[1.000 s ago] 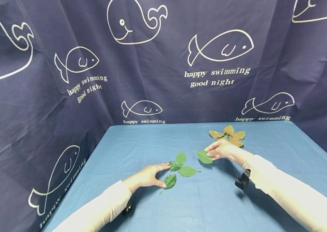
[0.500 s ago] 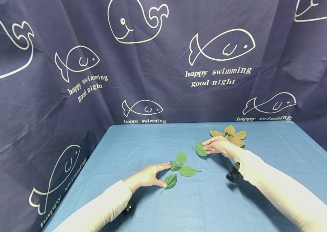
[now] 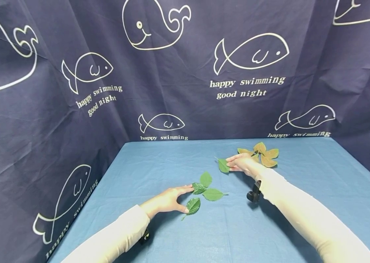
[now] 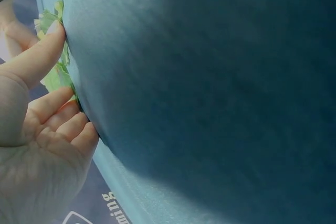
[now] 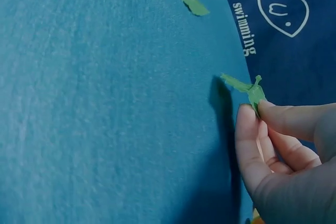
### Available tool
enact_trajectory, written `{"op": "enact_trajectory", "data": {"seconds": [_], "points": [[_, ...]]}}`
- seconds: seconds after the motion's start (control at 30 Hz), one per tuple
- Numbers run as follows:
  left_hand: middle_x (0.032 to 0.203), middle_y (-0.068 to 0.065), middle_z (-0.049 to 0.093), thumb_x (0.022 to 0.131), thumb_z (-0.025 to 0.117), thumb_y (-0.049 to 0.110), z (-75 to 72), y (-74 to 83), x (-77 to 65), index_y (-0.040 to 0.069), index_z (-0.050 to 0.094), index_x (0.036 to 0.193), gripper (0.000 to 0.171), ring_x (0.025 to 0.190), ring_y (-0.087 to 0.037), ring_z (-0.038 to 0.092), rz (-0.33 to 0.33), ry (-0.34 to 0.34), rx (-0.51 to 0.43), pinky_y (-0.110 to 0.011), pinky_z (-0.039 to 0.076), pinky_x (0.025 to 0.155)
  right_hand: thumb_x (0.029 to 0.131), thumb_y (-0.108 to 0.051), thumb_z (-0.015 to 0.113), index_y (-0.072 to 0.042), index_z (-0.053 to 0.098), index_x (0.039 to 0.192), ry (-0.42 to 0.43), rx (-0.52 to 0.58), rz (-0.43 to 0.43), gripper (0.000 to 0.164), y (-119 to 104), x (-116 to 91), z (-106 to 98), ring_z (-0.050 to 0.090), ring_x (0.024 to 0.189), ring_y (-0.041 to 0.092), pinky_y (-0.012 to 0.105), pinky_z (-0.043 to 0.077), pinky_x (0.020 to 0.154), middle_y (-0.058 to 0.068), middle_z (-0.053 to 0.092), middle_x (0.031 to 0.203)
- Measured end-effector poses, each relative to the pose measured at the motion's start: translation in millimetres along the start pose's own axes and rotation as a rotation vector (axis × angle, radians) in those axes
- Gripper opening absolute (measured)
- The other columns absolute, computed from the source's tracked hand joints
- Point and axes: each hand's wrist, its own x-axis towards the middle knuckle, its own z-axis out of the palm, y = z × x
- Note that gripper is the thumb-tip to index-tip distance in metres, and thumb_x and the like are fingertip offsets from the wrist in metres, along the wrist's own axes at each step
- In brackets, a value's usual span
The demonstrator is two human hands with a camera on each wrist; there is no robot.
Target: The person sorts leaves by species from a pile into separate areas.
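My right hand [image 3: 244, 163] pinches a green serrated leaf [image 3: 223, 166] between thumb and fingers over the back middle of the table. In the right wrist view this leaf [image 5: 256, 97] is seen nearly edge-on at the thumb tip. My left hand [image 3: 168, 200] is spread low at the table, fingers straight. Its fingertips rest at a dark green leaf [image 3: 199, 188], and its thumb tip touches another leaf [image 3: 193, 206] nearer the front. Beside these lie a lighter upright leaf [image 3: 206, 179] and a sideways leaf [image 3: 212, 194] with its stem to the right.
Several brownish-yellow leaves with green edges [image 3: 268, 160] lie in a ring at the back right, partly behind my right hand. A blue cloth [image 3: 204, 237] covers the table. A dark curtain [image 3: 178, 87] printed with fish and whales rises behind and at the sides.
My right hand has moved left and toward the back with the leaf, away from the group of green leaves. The left hand has stayed in place.
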Motion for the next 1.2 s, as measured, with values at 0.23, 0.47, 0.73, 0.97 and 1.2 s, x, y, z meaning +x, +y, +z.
{"op": "enact_trajectory", "data": {"seconds": [0.23,0.47,0.73,0.97,1.2], "points": [[0.157,-0.005,0.033,0.081,0.079,0.026,0.2,-0.7,1.2,0.013,0.042,0.148,0.077,0.145,-0.027,0.031,0.001,-0.011,0.012,-0.051,0.025,0.117,0.085,0.005,0.066,0.015,0.058,0.123,-0.033,0.058,-0.036,0.04,14,19,-2,0.065,0.073,0.004,0.022,0.058,0.078,0.023,0.065,0.116],[0.157,-0.004,0.033,0.081,0.079,0.026,0.7,-2.9,2.3,0.014,0.043,0.147,0.076,0.145,-0.027,0.031,0.003,-0.01,0.017,-0.051,0.026,0.117,0.089,0.006,0.059,0.016,0.052,0.129,0.035,-0.011,0.005,0.041,6,15,11,0.064,0.075,0.001,0.026,0.057,0.085,0.031,0.052,0.134],[0.158,-0.003,0.032,0.082,0.078,0.028,0.0,-0.6,0.8,0.016,0.041,0.149,0.078,0.145,-0.027,0.03,-0.012,-0.022,0.02,-0.051,0.025,0.117,0.089,0.004,0.061,0.015,0.058,0.123,0.069,-0.12,0.006,0.035,-3,11,17,0.067,0.078,0.008,0.028,0.058,0.082,0.029,0.06,0.126],[0.158,-0.005,0.032,0.081,0.078,0.025,-1.5,0.3,1.6,0.013,0.042,0.148,0.077,0.145,-0.028,0.03,-0.007,-0.02,0.006,-0.051,0.025,0.117,0.088,-0.002,0.066,0.007,0.065,0.118,0.139,-0.333,0.018,0.031,-9,9,13,0.07,0.085,0.021,0.034,0.056,0.082,0.021,0.07,0.112],[0.157,-0.005,0.033,0.081,0.079,0.026,-2.7,2.8,1.4,0.013,0.042,0.148,0.077,0.145,-0.027,0.03,-0.013,-0.024,0.017,-0.05,0.025,0.118,0.089,-0.003,0.065,0.007,0.064,0.121,0.132,-0.353,-0.009,0.033,-12,4,11,0.07,0.092,0.027,0.039,0.055,0.088,0.021,0.07,0.111]]}}
